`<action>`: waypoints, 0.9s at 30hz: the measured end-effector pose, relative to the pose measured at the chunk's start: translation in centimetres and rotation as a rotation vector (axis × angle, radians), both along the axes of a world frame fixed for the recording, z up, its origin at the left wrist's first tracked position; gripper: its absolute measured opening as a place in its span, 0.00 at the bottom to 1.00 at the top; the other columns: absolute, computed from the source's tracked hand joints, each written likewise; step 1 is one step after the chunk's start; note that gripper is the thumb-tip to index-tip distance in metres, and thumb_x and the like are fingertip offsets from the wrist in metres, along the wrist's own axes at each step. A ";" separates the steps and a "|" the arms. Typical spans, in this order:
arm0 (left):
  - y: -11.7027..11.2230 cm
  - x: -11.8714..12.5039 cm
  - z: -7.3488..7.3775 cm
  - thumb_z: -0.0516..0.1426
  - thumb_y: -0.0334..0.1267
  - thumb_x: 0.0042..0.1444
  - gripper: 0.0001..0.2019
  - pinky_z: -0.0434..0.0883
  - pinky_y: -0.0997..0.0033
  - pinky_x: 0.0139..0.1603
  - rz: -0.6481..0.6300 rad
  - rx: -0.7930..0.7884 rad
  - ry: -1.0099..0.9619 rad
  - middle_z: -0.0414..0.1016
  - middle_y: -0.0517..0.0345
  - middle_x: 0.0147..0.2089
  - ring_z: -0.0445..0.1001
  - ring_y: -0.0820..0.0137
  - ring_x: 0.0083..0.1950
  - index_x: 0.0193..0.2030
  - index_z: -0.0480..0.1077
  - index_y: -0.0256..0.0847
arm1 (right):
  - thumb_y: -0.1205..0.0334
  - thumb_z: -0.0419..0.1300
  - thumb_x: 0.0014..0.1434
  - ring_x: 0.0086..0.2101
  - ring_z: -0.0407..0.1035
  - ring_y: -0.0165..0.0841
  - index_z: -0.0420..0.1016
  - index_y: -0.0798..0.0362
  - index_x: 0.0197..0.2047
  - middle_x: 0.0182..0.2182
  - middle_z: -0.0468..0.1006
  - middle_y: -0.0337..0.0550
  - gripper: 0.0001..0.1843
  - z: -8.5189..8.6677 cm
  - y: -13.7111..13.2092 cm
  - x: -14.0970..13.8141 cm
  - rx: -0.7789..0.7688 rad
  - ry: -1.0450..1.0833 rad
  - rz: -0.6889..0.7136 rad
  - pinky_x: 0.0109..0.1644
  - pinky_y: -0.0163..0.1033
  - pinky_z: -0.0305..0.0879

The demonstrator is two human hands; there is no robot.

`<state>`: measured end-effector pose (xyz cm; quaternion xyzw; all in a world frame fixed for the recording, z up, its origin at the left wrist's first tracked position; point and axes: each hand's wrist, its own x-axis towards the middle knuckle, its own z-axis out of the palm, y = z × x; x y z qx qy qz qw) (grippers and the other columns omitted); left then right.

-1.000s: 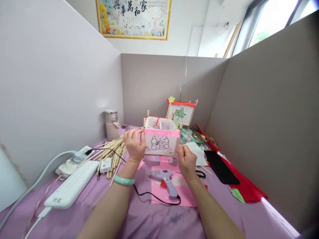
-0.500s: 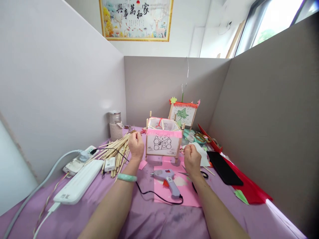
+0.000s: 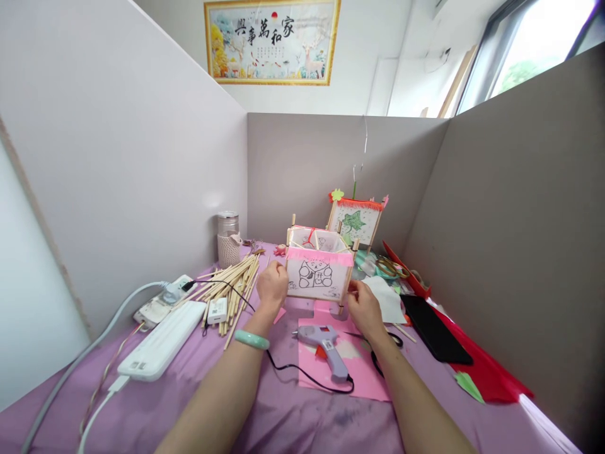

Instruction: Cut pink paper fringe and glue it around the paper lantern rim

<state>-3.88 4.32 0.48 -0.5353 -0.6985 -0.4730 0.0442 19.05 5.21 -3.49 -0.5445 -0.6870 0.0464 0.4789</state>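
Note:
A small paper lantern (image 3: 319, 272) with a wooden stick frame, pink trim and a black cartoon drawing stands on the purple cloth. My left hand (image 3: 273, 287), a green bangle on its wrist, has curled fingers closed on the lantern's left corner post. My right hand (image 3: 362, 306) grips the lantern's lower right corner post. Just in front of the hands, a lilac glue gun (image 3: 324, 343) lies on a pink paper sheet (image 3: 359, 381).
A bundle of bamboo sticks (image 3: 231, 285) and a white power strip (image 3: 161, 340) lie to the left. A second lantern (image 3: 357, 217) stands behind. To the right are scissors (image 3: 392, 340), a black tablet (image 3: 435, 318) and red paper (image 3: 491, 381). A jar (image 3: 228, 239) stands by the partition.
Half a second ago both hands were fists held off the lantern's sides; now both are back on its corner posts. The view has shifted a little.

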 end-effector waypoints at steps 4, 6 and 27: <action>-0.5 0.6 0.1 0.45 0.34 0.55 0.14 0.58 0.67 0.29 -0.012 -0.005 0.047 0.77 0.51 0.30 0.73 0.62 0.31 0.31 0.72 0.42 | 0.61 0.49 0.52 0.32 0.67 0.34 0.69 0.53 0.36 0.32 0.73 0.42 0.11 0.0 -0.2 -0.2 -0.035 -0.114 0.016 0.36 0.36 0.60; -0.6 0.7 0.1 0.46 0.33 0.55 0.13 0.57 0.67 0.29 -0.013 -0.011 0.066 0.77 0.51 0.30 0.73 0.62 0.31 0.30 0.72 0.42 | 0.58 0.49 0.54 0.31 0.66 0.34 0.68 0.53 0.35 0.30 0.73 0.41 0.11 0.0 -0.3 -0.3 -0.042 -0.112 0.024 0.35 0.36 0.59; -1.7 1.6 -0.6 0.50 0.38 0.55 0.08 0.56 0.70 0.26 -0.170 0.231 0.354 0.74 0.57 0.26 0.70 0.70 0.25 0.30 0.68 0.40 | 0.57 0.47 0.57 0.35 0.68 0.36 0.69 0.54 0.38 0.33 0.75 0.46 0.14 -0.1 0.3 0.5 -0.131 -0.101 -0.184 0.36 0.37 0.56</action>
